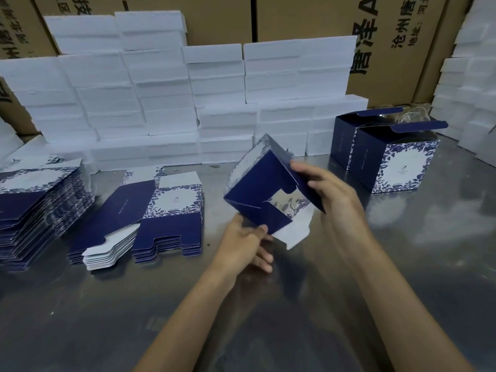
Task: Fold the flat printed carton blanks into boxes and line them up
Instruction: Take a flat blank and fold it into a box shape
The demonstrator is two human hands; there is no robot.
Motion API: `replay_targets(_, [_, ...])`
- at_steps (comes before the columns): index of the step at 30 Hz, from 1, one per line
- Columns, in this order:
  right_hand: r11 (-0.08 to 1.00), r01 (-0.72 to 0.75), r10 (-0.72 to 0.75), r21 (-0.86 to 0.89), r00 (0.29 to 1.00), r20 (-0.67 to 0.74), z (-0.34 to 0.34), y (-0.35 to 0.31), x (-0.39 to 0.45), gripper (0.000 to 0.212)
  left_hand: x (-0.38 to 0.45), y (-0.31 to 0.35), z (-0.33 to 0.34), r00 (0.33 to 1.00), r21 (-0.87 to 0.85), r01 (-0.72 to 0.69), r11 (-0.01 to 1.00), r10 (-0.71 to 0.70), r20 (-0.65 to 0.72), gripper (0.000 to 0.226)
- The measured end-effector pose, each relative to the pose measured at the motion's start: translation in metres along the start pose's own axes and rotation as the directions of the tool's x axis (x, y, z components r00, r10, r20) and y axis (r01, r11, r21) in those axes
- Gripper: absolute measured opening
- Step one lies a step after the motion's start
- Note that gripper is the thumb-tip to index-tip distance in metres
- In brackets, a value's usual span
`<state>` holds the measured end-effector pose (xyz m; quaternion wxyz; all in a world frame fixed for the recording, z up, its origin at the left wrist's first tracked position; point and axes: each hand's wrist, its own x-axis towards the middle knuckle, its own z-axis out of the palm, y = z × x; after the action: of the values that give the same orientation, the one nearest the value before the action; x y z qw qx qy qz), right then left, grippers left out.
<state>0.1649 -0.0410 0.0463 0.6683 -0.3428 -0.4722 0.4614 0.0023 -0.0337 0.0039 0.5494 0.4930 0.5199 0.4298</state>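
A half-formed navy carton (pixel 257 183) with blue-and-white floral print hangs tilted above the steel table, its bottom flaps partly folded and facing me. My left hand (pixel 247 242) grips its lower flap from below. My right hand (pixel 324 189) pinches the right-hand flap, fingers curled over its edge. Two folded boxes (pixel 386 154) stand side by side at the right with their top lids open. A stack of flat blanks (pixel 166 218) lies to the left of the carton, and a taller stack (pixel 40 208) sits at the far left.
A wall of white foam boxes (pixel 188 103) runs along the back of the steel table (pixel 402 251), with more white boxes (pixel 469 89) piled at the right. Brown shipping cartons (pixel 389 36) stand behind them.
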Motion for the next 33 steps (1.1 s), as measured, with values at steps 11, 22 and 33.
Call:
replay_targets(11, [0.815,0.157,-0.066,-0.557,0.981,0.18,0.006,0.014,-0.008,0.04,-0.002,0.026,-0.044,0.979,0.411,0.123,0.903,-0.042,-0.2,0.033])
replay_targets(22, [0.793,0.14,-0.027,-0.593,0.98,0.196,0.007,0.012,-0.009,0.041,-0.001,0.02,-0.034,0.757,0.456,-0.575,0.679,0.653,-0.019,0.05])
replay_targets(33, [0.832,0.079,-0.009,-0.549,0.992,0.129,0.005,0.0,-0.008,0.039,-0.003,0.015,-0.019,0.686,0.56,-0.579,0.593,0.725,-0.059,0.034])
